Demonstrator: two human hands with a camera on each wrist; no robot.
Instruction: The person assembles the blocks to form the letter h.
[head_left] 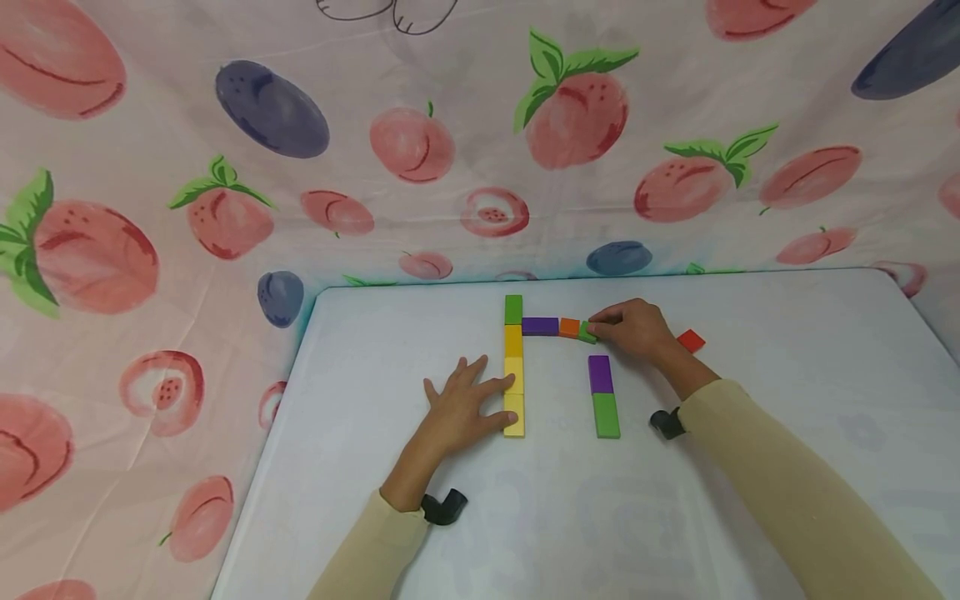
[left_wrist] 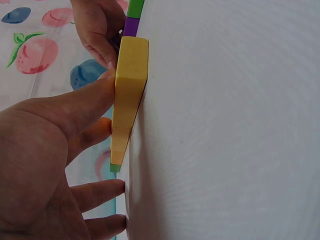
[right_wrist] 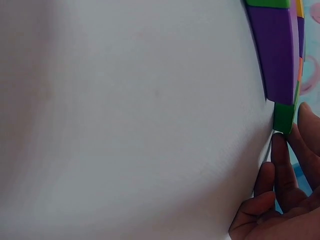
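A column of yellow blocks with a green block at its far end lies on the white table. My left hand is spread beside it, thumb and a finger resting on the yellow blocks. From the column's upper part a row runs right: a purple block, an orange block and a small tilted green block. My right hand pinches that small green block at its right end. Below lie another purple block and a longer green block, end to end.
A red block lies apart, near the right forearm. The white table ends at a fruit-print cloth behind and to the left. Dark wrist devices sit under both wrists.
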